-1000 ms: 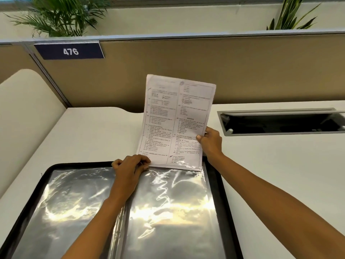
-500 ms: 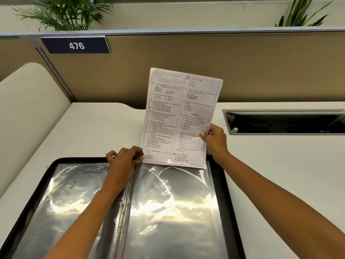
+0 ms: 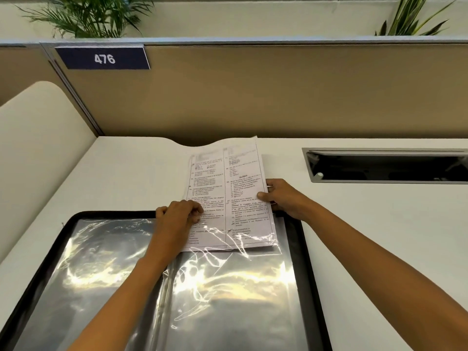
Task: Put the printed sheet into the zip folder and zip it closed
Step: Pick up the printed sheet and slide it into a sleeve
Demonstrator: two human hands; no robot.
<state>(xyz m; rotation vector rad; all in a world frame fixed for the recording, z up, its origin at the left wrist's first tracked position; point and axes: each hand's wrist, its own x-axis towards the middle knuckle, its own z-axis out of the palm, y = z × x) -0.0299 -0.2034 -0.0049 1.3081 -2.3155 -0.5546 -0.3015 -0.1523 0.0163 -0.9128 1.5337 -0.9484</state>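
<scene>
The black zip folder (image 3: 312, 262) lies open on the white desk, its clear plastic sleeves (image 3: 228, 295) glaring with reflections. The printed sheet (image 3: 228, 188) lies nearly flat, its lower part slipped under the top edge of the right-hand sleeve, its upper part reaching over the desk behind the folder. My right hand (image 3: 283, 196) pinches the sheet's right edge. My left hand (image 3: 177, 219) rests on the sleeve's top edge at the sheet's lower left corner, fingers curled on the plastic.
A beige partition (image 3: 278, 92) with a blue "476" plate (image 3: 103, 58) rises behind the desk. A recessed cable tray (image 3: 385, 165) opens in the desk at the right. A cream side panel (image 3: 38, 148) stands at the left. Plants show above the partition.
The sheet has tipped from upright to nearly flat and slid further down into the right sleeve. Both hands moved with it.
</scene>
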